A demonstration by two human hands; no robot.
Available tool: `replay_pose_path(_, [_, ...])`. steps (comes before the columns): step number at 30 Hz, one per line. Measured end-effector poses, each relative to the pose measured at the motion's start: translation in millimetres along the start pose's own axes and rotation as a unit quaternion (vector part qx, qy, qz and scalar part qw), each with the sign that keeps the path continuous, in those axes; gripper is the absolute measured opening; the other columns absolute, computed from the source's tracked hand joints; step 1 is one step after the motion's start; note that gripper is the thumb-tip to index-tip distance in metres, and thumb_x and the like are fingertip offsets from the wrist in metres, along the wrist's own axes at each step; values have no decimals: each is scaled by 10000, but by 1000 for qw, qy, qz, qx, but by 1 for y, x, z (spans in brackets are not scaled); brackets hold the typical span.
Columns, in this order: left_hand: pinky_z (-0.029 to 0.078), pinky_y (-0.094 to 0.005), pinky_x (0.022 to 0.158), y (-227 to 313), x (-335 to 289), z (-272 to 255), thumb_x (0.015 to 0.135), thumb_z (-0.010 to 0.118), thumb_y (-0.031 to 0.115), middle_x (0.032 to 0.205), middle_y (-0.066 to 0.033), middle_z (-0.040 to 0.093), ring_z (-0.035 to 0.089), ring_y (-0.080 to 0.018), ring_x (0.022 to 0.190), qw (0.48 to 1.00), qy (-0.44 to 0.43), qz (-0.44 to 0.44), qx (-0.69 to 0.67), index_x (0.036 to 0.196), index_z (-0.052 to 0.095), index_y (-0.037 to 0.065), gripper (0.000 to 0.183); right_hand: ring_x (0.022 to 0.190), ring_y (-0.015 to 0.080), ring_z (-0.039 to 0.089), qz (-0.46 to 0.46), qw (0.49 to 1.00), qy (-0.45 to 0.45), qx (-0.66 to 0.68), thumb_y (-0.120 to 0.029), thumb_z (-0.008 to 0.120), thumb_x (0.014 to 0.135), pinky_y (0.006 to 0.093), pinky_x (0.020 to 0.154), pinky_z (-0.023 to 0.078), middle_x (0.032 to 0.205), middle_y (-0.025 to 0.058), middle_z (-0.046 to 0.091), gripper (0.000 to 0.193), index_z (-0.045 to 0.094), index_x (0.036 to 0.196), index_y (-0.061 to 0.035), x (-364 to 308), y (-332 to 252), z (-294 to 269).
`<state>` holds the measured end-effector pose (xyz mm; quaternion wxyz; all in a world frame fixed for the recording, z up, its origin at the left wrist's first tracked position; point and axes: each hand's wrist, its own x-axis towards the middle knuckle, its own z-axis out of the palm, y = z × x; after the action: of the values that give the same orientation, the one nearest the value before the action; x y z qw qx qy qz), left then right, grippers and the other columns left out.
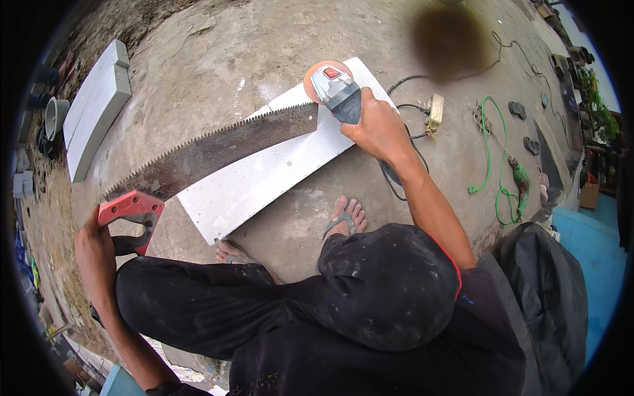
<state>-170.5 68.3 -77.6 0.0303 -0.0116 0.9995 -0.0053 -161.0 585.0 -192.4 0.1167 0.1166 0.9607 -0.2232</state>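
A rusty handsaw (221, 146) lies slantwise in front of me, teeth facing away, its far end over a white block (261, 175) on the ground. My left hand (96, 247) is closed round the saw's red and black handle (132, 214). In my right hand (380, 125) is a grey and black angle grinder (337, 92) with a red switch. Its orange disc (318, 74) is beside the toothed edge near the saw's far end; whether they touch I cannot tell. My fingers under the grinder body are partly hidden.
More white blocks (99, 109) stand at the left beside a grey bucket (56, 117). Black cable runs past a yellowish socket box (434, 112). Further right lie a green power tool (521, 185) with green cord and a pair of sandals (517, 109). A dark blur covers part of the top.
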Motion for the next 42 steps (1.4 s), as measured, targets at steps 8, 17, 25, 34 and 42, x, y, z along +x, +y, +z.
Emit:
replay_pose_path(8, [508, -493, 884, 0, 1, 1, 934, 569, 4, 1017, -273, 697, 664, -435, 985, 999, -4, 12, 34, 1355, 653, 27, 430, 921, 496, 714, 20, 1000, 23, -3, -205, 774, 753, 537, 830, 573, 943, 327, 717, 484, 559, 1079, 81, -8, 0, -7])
replay_pose_path(17, [511, -502, 861, -5, 3, 5, 916, 571, -21, 983, -278, 693, 667, -444, 944, 1000, -11, 15, 5, 1350, 651, 18, 443, 919, 491, 717, 11, 1000, 4, -28, -208, 795, 778, 535, 813, 578, 942, 326, 717, 484, 548, 1081, 76, -16, 4, 0])
replay_pose_path(25, [520, -505, 818, -3, -2, 6, 890, 576, -28, 950, -293, 690, 679, -456, 918, 1000, 5, 18, 0, 1309, 671, 4, 431, 919, 487, 719, 8, 999, -11, -39, -218, 784, 791, 539, 808, 579, 941, 328, 716, 479, 545, 1081, 79, -14, 5, 1])
replay_pose_path(34, [503, -538, 727, 36, -2, -20, 919, 589, 68, 821, -259, 664, 659, -466, 826, 998, 24, 40, 46, 1081, 711, 61, 203, 905, 528, 673, -7, 999, 44, -20, -212, 730, 755, 567, 806, 525, 924, 345, 688, 487, 535, 1100, 70, -16, 3, 12])
replay_pose_path(42, [503, -539, 709, 29, -3, -11, 912, 615, 63, 824, -265, 663, 665, -460, 812, 995, 44, 82, 31, 1093, 712, 57, 206, 849, 498, 685, -12, 998, 57, -6, -210, 728, 756, 554, 777, 522, 850, 308, 689, 468, 541, 1087, 63, -10, 10, 15])
